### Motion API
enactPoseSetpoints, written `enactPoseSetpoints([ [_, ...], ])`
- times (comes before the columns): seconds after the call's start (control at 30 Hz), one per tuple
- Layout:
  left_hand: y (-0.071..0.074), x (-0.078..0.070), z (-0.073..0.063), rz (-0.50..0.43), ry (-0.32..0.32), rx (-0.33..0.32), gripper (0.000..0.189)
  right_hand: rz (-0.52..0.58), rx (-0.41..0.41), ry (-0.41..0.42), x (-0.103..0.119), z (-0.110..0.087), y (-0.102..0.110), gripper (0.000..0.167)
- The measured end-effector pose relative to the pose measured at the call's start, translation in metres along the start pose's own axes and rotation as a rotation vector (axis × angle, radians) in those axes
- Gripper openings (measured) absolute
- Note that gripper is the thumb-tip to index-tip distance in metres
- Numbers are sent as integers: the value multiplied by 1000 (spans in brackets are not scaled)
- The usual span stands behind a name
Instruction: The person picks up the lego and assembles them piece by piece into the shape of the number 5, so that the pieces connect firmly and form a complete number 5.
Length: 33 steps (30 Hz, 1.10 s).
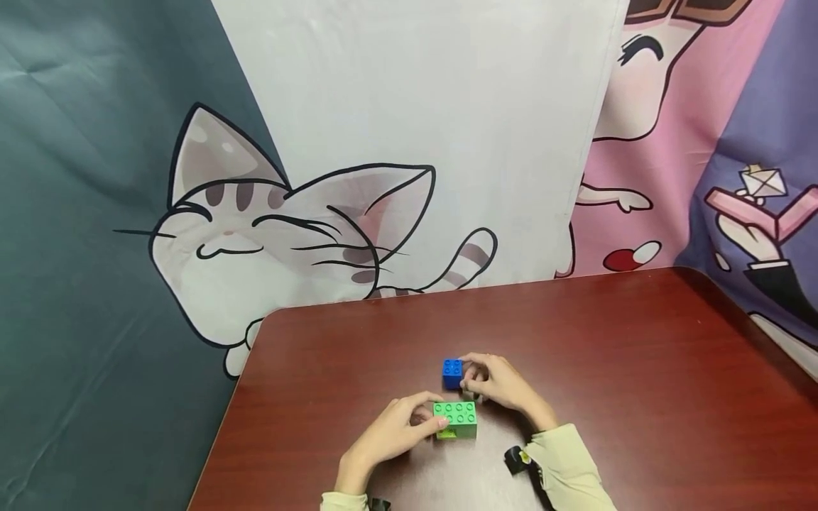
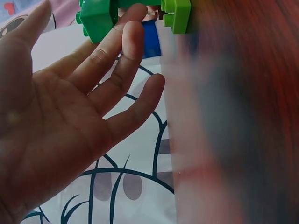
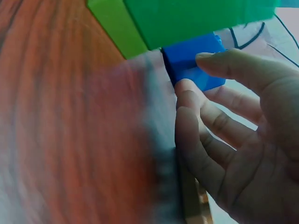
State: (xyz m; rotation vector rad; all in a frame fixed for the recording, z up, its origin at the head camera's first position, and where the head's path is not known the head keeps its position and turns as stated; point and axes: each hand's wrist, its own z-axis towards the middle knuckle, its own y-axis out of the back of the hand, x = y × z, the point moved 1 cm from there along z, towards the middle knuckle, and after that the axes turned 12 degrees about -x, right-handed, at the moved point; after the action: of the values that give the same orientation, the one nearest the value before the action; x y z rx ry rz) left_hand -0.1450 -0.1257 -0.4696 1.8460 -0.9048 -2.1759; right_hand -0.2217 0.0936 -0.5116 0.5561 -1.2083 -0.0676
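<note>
Head view: right fingers (image 1: 481,358) pinch blue block (image 1: 452,376), just beyond sideways-long green block (image 1: 461,420); left fingers (image 1: 422,397) pinch latter's left end.

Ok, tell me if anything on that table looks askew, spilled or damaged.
Nothing stands out. The green block sits level above a lime piece, the blue block stands studs up beyond them, and the table shows no spill. I see no crack or chip on the blocks, though some of their sides are hidden.
</note>
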Motion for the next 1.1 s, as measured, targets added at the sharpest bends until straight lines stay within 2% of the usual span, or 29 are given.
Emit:
enactPoseSetpoints([
  [0.1,1,1,1,-19,28,-4,37,-15,-53,52,3,0,5,35],
  [0.3,4,3,3,-17,15,-56,41,-71,-159,151,12,-3,14,39],
  [0.43,5,3,2,-8,26,-82,43,-48,-137,170,21,-5,17,38],
  [0.6,3,2,1,-63,75,-96,44,-21,-101,191,42,-9,18,38],
  [0.67,2,2,1,-89,93,-95,45,-24,-106,204,57,-13,20,37],
  [0.77,2,2,3,-118,109,-87,47,-36,-117,224,64,-16,21,37],
  [0.97,2,5,3,-158,117,-82,49,-85,-145,306,60,-20,15,38],
  [1.1,3,5,1,-189,134,-80,47,-136,-144,321,63,-25,10,37],
])
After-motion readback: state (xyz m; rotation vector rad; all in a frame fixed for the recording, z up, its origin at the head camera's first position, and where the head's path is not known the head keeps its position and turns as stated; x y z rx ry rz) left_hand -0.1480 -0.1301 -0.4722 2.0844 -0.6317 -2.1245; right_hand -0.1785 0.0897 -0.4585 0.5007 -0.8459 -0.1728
